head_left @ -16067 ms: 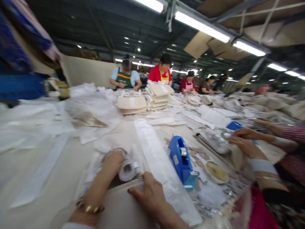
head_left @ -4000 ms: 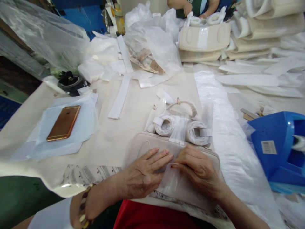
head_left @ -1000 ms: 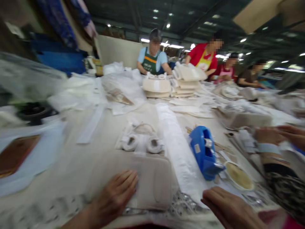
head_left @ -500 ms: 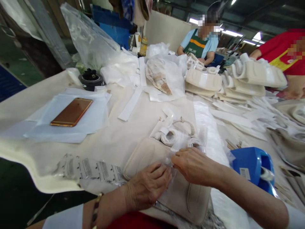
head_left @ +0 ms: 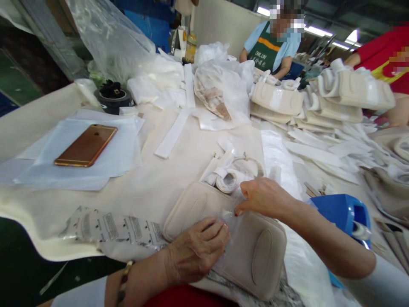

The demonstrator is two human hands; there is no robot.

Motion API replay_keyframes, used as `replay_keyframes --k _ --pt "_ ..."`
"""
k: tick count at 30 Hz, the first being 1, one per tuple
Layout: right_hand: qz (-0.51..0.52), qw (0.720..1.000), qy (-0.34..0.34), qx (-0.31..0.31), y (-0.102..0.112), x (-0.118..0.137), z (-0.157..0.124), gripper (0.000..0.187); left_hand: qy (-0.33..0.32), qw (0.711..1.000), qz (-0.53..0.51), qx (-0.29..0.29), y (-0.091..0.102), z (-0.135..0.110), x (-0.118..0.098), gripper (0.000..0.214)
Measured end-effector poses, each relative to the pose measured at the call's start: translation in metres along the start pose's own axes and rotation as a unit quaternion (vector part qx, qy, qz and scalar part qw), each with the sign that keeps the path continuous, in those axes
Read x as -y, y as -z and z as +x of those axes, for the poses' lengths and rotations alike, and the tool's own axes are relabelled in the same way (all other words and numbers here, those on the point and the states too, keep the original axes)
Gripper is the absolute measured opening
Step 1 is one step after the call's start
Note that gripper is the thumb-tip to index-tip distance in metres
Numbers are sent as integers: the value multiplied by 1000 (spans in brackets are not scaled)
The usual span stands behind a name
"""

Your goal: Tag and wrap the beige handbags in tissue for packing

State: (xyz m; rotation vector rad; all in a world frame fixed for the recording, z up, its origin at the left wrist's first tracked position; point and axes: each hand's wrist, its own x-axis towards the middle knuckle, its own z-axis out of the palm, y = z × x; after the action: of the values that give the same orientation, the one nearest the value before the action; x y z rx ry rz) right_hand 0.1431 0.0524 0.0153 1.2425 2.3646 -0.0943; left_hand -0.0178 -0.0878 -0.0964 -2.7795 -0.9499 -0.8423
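A cream bag panel (head_left: 266, 256) with stitched oval outlines lies tilted in front of me, with a rolled strap (head_left: 226, 181) in white wrapping at its far edge. Across its middle runs a clear plastic strip (head_left: 234, 232). My left hand (head_left: 201, 247) rests on the panel, fingers curled and closed on the near part of the strip. Just beyond it, my right hand (head_left: 265, 198) is over the strip's far part, thumb apart from the bent fingers and nothing visible between them. Some of its fingertips are hidden.
A blue tape dispenser (head_left: 338, 217) stands at right. Printed clear plastic bags (head_left: 111, 228) lie at left, below a phone (head_left: 86, 145) on paper sheets. Stacked cream bags (head_left: 354, 94) are at far right. Two other people (head_left: 271, 47) are across the table.
My right hand has lifted slightly off the strip, its thumb and fingers spreading apart. My left hand stays in place. The view has shifted slightly.
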Motion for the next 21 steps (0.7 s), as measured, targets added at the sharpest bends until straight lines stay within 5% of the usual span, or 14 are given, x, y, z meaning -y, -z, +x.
replay_keyframes --k 4,8,12,16,19,21 --pt "63 982 48 -172 -22 -4 -26 11 2 1000 -8 -8 1 1 0 25" --pt "83 900 167 -395 -79 38 -66 33 22 999 -18 -28 2 3 -3 15" --pt "60 884 187 -423 -123 80 -87 45 30 997 24 -61 3 2 -2 25" --pt "152 871 235 -403 -124 74 -108 37 -16 999 39 -14 5 2 -1 31" --pt "196 850 155 -464 -121 37 -136 30 -27 998 45 -45 6 2 -1 28" --pt "199 810 -21 -551 -126 3 -159 24 -25 994 35 -101 3 1 2 26"
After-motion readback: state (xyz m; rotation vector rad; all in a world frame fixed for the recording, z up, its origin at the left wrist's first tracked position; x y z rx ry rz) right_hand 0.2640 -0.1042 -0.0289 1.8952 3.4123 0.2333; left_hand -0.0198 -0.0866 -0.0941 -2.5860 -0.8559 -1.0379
